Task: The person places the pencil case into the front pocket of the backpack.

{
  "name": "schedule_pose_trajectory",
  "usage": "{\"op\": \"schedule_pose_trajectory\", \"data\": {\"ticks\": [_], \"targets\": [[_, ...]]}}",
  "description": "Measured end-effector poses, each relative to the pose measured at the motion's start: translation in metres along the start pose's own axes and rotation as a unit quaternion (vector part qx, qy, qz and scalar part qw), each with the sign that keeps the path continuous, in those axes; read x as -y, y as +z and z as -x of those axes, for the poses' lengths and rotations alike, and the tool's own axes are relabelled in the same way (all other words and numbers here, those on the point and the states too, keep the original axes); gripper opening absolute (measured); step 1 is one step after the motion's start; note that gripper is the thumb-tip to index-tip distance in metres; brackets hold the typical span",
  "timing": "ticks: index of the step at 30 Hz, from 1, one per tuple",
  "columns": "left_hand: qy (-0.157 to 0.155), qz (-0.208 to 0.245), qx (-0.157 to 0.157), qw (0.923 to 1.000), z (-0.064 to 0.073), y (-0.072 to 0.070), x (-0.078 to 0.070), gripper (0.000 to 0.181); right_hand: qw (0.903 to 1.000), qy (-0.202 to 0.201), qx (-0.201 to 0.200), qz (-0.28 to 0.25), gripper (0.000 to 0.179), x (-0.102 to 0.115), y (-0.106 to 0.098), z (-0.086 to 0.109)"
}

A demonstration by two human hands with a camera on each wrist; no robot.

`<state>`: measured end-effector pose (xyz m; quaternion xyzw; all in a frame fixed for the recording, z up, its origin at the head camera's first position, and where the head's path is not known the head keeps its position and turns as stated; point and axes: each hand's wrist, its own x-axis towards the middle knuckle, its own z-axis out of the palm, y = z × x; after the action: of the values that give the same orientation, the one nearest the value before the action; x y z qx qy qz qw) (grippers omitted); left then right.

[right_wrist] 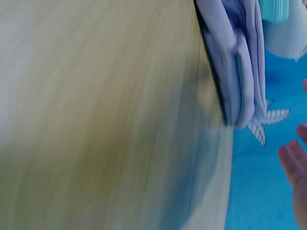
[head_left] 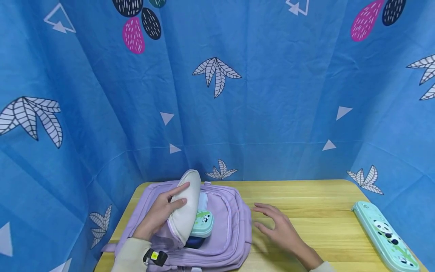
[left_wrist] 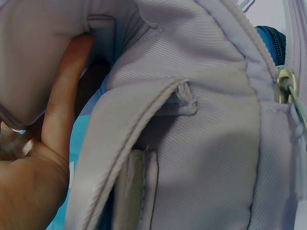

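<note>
A lilac backpack [head_left: 238, 226] lies on the table with its front compartment unzipped. My left hand [head_left: 164, 209] holds up the compartment's flap [head_left: 189, 206], its white lining facing right, with thumb and index finger lying over that lining. In the left wrist view a finger [left_wrist: 64, 100] presses against the lilac fabric. Under the flap sit a mint panda case [head_left: 204, 223], a light blue item [head_left: 202, 201] and a dark blue item [head_left: 195, 242], all partly covered. My right hand [head_left: 280, 228] hovers beside the backpack's right side, fingers loosely bent and holding nothing.
A long mint pencil case [head_left: 385, 236] with pandas lies along the table's right edge. The wooden table [head_left: 306, 196] runs back to a blue patterned curtain [head_left: 272, 113], which also hangs at both sides. A strap [head_left: 108, 248] sticks out at the backpack's left.
</note>
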<state>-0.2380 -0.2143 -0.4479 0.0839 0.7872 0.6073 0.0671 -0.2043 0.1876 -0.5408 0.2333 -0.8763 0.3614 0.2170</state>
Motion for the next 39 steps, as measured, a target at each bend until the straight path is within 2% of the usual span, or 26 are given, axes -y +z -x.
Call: {"op": "schedule_pose_trajectory", "data": {"ticks": [7,15,22,28,34,39], "targets": [[0.004,-0.008,0.001,1.0,0.002,-0.001,0.0,0.057,0.998,0.06,0.003,0.019,0.051,-0.017,-0.027,0.016],[0.008,-0.008,0.004,0.9999,0.003,-0.002,0.001,0.057,0.9935,0.098,-0.018,0.055,0.05,-0.039,-0.059,0.036],[0.005,-0.003,0.007,1.0,0.003,-0.003,0.001,0.057,0.9883,0.138,-0.023,0.061,0.049,-0.057,-0.091,0.053],[0.002,-0.004,0.005,1.0,0.002,-0.004,0.002,0.057,0.9805,0.181,-0.007,0.077,0.053,-0.072,-0.118,0.067],[0.004,-0.004,0.007,1.0,0.003,-0.005,0.002,0.058,0.9754,0.206,-0.008,0.079,0.056,-0.091,-0.143,0.082],[0.004,-0.009,0.006,0.9999,0.003,-0.006,0.001,0.058,0.9647,0.246,0.014,0.091,0.063,-0.104,-0.165,0.094]]}}
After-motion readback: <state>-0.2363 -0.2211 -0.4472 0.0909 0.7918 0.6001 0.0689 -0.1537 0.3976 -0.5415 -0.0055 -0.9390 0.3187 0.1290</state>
